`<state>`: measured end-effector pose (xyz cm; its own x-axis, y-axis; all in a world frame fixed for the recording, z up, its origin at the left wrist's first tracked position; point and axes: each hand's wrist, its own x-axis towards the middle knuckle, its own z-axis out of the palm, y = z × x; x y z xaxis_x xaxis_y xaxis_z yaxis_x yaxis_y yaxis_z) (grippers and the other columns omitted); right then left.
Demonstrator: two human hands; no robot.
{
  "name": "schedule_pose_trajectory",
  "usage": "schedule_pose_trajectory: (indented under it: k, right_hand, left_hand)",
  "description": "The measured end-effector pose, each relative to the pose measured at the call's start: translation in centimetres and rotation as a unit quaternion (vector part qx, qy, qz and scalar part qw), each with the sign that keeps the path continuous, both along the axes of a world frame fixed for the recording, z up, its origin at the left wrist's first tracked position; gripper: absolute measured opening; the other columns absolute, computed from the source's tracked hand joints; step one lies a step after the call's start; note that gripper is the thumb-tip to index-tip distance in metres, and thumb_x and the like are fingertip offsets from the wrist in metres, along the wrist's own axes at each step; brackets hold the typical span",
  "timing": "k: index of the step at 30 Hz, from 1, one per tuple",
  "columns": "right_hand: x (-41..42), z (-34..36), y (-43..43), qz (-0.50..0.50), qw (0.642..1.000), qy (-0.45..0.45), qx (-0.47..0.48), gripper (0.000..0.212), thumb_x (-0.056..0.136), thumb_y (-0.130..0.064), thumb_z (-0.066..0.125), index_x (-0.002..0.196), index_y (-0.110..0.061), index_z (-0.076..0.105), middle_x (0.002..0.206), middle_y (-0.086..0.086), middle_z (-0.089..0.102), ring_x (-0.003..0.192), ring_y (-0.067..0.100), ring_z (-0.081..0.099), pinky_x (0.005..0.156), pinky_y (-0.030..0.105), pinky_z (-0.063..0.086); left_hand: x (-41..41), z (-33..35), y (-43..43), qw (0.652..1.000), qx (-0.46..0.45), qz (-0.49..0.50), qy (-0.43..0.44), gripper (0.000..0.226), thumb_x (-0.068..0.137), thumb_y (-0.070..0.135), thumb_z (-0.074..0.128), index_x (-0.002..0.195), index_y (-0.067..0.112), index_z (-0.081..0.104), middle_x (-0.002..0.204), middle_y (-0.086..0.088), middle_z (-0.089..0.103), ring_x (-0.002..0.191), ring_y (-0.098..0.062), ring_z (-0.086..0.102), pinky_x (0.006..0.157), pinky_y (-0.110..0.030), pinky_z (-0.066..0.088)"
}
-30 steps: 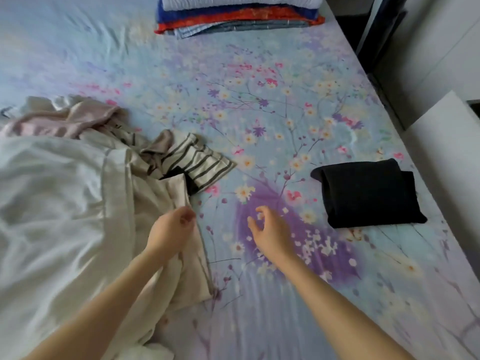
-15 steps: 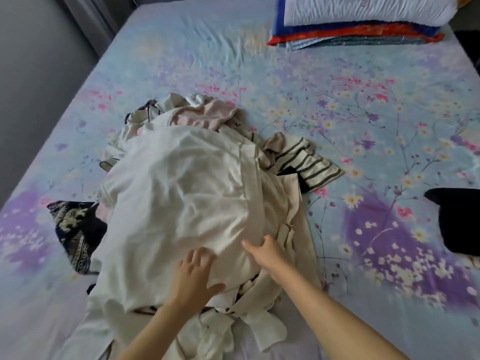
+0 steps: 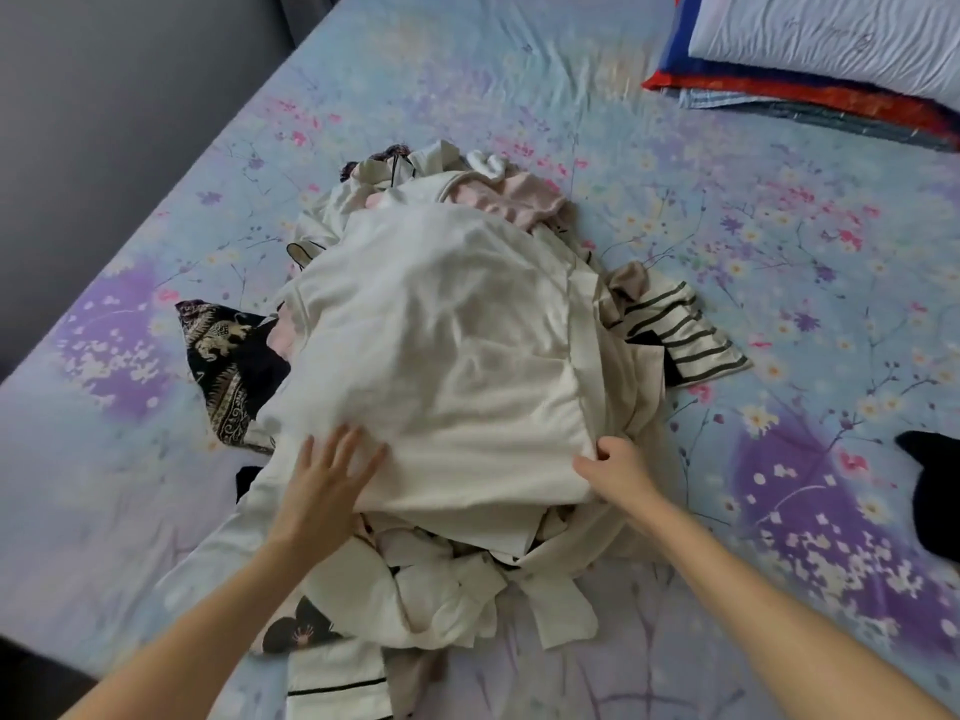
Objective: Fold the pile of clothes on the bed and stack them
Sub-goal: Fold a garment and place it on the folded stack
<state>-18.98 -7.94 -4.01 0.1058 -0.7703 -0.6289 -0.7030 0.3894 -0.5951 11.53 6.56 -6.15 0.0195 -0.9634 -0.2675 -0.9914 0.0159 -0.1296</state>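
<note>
Head view, framing: the gaze has swung left off the bare sheet, and now the pile of clothes [image 3: 415, 574] sits dead centre on the bed [image 3: 467, 70].
White garment: the big white garment [image 3: 441, 356] drapes over the top of the heap, and it is the piece both hands have just landed on.
Left hand: a second ago it hovered at the heap's edge. Now the left hand [image 3: 332, 480] lies flat on the near left part of the white cloth, fingers spread and straight, pressing rather than taking hold.
Right hand: it was out over the floral sheet, and now the right hand [image 3: 615, 470] is at the near right corner, its grip closed with fingers and thumb curled on the white hem.
Folded black garment: the folded black garment [image 3: 930, 491] has slid to the far right edge of the picture, well apart from the heap, and looks like the start of the stack.
Still waiting: a striped top [image 3: 680, 330], a pink garment [image 3: 498, 200] and a dark patterned cloth [image 3: 228, 356] poke out from under the white one.
Meaning for the task: one piece looks done and the white garment looks like the next pick. It probably has to be lifted clear of the heap before any fold starts, and most of the pile is still unfolded.
</note>
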Motion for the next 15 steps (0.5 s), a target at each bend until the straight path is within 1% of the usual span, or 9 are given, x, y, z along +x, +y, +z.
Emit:
schedule_pose_trajectory:
  k: [2, 4, 5, 7, 8, 10, 12, 13, 15]
  right_hand:
    - [-1.0, 1.9, -0.4, 0.0, 1.0, -0.019, -0.005, 0.018, 0.088, -0.011, 0.059, 0.076, -0.008, 0.045, 0.074, 0.01, 0.045, 0.067, 0.022, 0.046, 0.056, 0.03, 0.038]
    - [-1.5, 3.5, -0.6, 0.003, 0.999, -0.019, -0.026, 0.013, 0.089, -0.01, 0.059, 0.081, -0.007, 0.049, 0.078, 0.011, 0.048, 0.07, 0.024, 0.048, 0.055, 0.03, 0.042]
    - [-1.4, 4.3, -0.7, 0.0, 0.999, -0.018, -0.045, 0.013, 0.088, -0.01, 0.059, 0.081, -0.008, 0.049, 0.078, 0.012, 0.047, 0.069, 0.024, 0.048, 0.055, 0.031, 0.042]
    - [-1.0, 5.4, -0.9, -0.014, 0.997, -0.009, -0.07, 0.02, 0.088, -0.009, 0.058, 0.075, -0.009, 0.042, 0.073, 0.011, 0.042, 0.065, 0.023, 0.044, 0.054, 0.031, 0.039]
    - [-0.8, 6.1, -0.8, -0.011, 0.996, 0.016, -0.088, 0.026, 0.09, -0.01, 0.057, 0.072, -0.01, 0.038, 0.07, 0.01, 0.04, 0.062, 0.021, 0.041, 0.053, 0.029, 0.036]
    - [-0.3, 7.9, -0.3, 0.034, 0.98, 0.12, -0.153, 0.027, 0.092, -0.018, 0.054, 0.071, -0.011, 0.039, 0.068, 0.005, 0.044, 0.059, 0.019, 0.042, 0.053, 0.03, 0.034]
    - [0.5, 10.6, 0.6, 0.088, 0.955, 0.176, -0.22, 0.018, 0.092, -0.03, 0.055, 0.088, -0.013, 0.052, 0.086, 0.004, 0.057, 0.075, 0.021, 0.053, 0.066, 0.033, 0.047]
    - [1.2, 11.9, 1.2, 0.114, 0.948, 0.163, -0.247, 0.027, 0.09, -0.037, 0.059, 0.105, -0.015, 0.055, 0.101, 0.003, 0.06, 0.089, 0.022, 0.057, 0.076, 0.034, 0.049]
    - [2.9, 14.9, 2.3, 0.203, 0.939, 0.089, -0.262, 0.068, 0.081, -0.049, 0.068, 0.137, -0.02, 0.042, 0.134, -0.001, 0.049, 0.122, 0.021, 0.048, 0.096, 0.033, 0.041]
  left_hand:
    - [1.3, 0.7, 0.6, 0.994, -0.004, 0.101, 0.048, 0.094, 0.037, 0.017, 0.092, 0.123, 0.002, 0.057, 0.124, -0.028, 0.054, 0.111, -0.05, 0.052, 0.083, -0.06, 0.048]
    - [1.8, 1.9, 0.5, 0.968, -0.013, 0.218, 0.121, 0.065, 0.063, 0.006, 0.079, 0.123, -0.001, 0.054, 0.123, -0.026, 0.054, 0.105, -0.047, 0.056, 0.075, -0.048, 0.053]
    - [1.8, 2.8, 0.3, 0.951, -0.018, 0.272, 0.143, 0.048, 0.074, 0.004, 0.068, 0.12, 0.0, 0.055, 0.119, -0.023, 0.057, 0.1, -0.041, 0.058, 0.071, -0.042, 0.051]
    - [1.5, 4.4, -0.5, 0.928, -0.023, 0.324, 0.184, 0.018, 0.083, 0.004, 0.053, 0.101, 0.003, 0.057, 0.1, -0.018, 0.063, 0.087, -0.034, 0.058, 0.062, -0.035, 0.041]
    - [1.4, 5.5, -1.0, 0.922, -0.026, 0.324, 0.212, 0.009, 0.085, 0.004, 0.05, 0.092, 0.005, 0.055, 0.092, -0.017, 0.064, 0.084, -0.033, 0.058, 0.058, -0.033, 0.035]
    - [0.9, 8.9, -2.5, 0.914, -0.041, 0.304, 0.266, 0.007, 0.087, 0.004, 0.048, 0.083, 0.009, 0.052, 0.082, -0.012, 0.062, 0.081, -0.031, 0.057, 0.055, -0.032, 0.029]
    - [-0.1, 13.3, -4.4, 0.903, -0.046, 0.273, 0.329, 0.011, 0.087, 0.006, 0.051, 0.079, 0.011, 0.055, 0.077, -0.006, 0.058, 0.078, -0.024, 0.054, 0.056, -0.031, 0.03]
    - [-0.8, 15.8, -5.3, 0.895, -0.042, 0.255, 0.362, 0.015, 0.086, 0.006, 0.053, 0.074, 0.014, 0.055, 0.076, -0.003, 0.057, 0.078, -0.022, 0.052, 0.059, -0.031, 0.032]
    - [-3.1, 20.6, -7.1, 0.881, -0.028, 0.229, 0.414, 0.017, 0.083, 0.013, 0.057, 0.068, 0.018, 0.052, 0.071, 0.0, 0.054, 0.076, -0.019, 0.05, 0.059, -0.028, 0.034]
